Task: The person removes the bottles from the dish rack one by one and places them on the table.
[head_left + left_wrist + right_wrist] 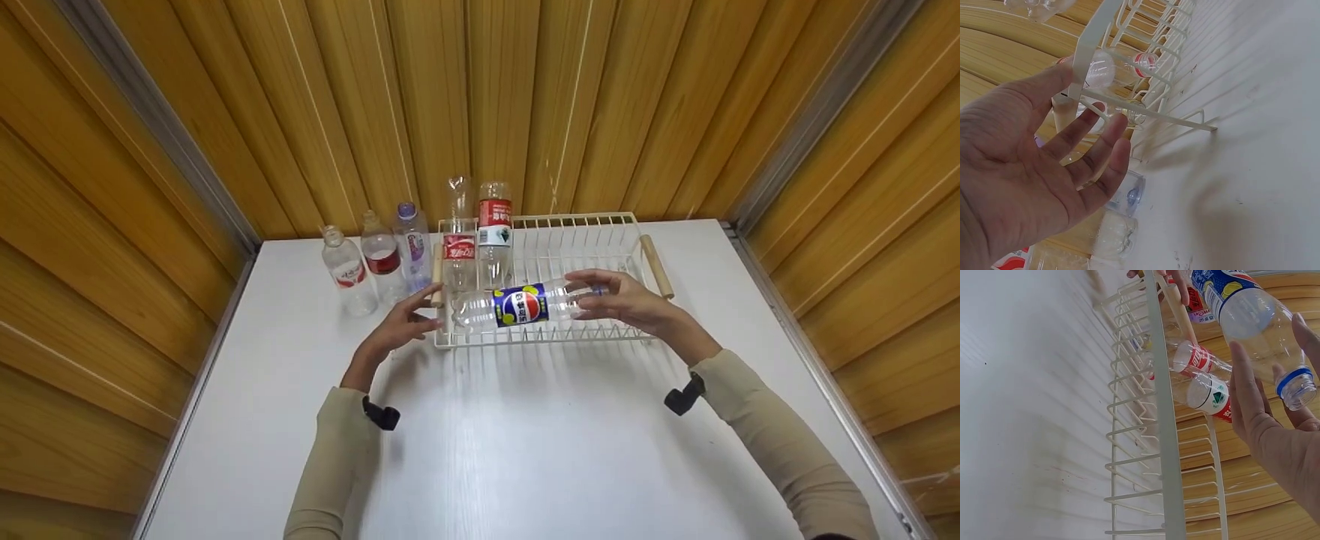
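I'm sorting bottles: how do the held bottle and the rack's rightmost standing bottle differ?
The held bottle is sideways; the standing bottle is on end. The held bottle's label is mainly blue; the standing bottle's, red and white. The right hand grips the held bottle; neither hand holds the standing bottle. Both are transparent.

I'm standing at what is looking like a small booth fitted out for recording: wood-patterned walls point(495, 97) are enclosing a white table point(525, 450) on three sides, grey metal strips point(162, 112) are lining the corners, and little black cameras point(384, 416) are sitting at both cuffs point(343, 405).
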Action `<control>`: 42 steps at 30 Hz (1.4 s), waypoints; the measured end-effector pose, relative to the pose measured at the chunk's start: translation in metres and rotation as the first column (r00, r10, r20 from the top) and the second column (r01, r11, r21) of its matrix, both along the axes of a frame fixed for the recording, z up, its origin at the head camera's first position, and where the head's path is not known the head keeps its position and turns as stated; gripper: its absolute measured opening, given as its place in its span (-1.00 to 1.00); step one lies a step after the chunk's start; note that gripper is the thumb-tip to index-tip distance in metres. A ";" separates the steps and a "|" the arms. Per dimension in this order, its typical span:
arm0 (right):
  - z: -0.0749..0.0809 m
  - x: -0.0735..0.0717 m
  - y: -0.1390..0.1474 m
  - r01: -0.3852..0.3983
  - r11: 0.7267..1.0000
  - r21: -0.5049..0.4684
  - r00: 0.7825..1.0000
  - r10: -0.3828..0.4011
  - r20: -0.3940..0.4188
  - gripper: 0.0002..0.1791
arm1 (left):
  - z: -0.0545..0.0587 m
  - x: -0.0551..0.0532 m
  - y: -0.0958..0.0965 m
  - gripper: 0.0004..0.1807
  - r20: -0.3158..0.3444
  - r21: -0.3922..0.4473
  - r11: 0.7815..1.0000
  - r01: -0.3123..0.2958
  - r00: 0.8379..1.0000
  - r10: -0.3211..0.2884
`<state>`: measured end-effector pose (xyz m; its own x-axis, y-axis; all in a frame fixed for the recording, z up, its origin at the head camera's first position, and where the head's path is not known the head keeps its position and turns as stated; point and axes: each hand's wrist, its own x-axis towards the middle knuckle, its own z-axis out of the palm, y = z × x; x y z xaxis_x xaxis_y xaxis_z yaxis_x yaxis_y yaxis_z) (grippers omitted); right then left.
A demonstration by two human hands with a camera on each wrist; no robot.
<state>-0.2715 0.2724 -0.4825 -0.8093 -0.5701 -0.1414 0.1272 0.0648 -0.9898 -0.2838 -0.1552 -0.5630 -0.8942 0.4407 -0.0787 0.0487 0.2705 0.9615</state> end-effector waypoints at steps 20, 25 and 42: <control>-0.005 0.012 0.005 0.029 0.999 0.041 0.999 -0.030 0.021 -0.30 | 0.044 0.012 -0.006 -0.43 -0.042 -0.147 0.977 -0.153 0.988 0.149; -0.006 0.018 0.004 0.024 0.998 0.062 0.999 -0.026 0.023 -0.29 | 0.061 0.023 0.001 -0.49 -0.100 -0.122 0.992 -0.013 0.995 0.001; -0.007 0.027 -0.004 0.055 0.996 0.070 0.998 -0.052 -0.045 -0.36 | 0.072 0.039 0.034 -0.37 -0.002 -0.152 0.882 0.446 0.892 -0.452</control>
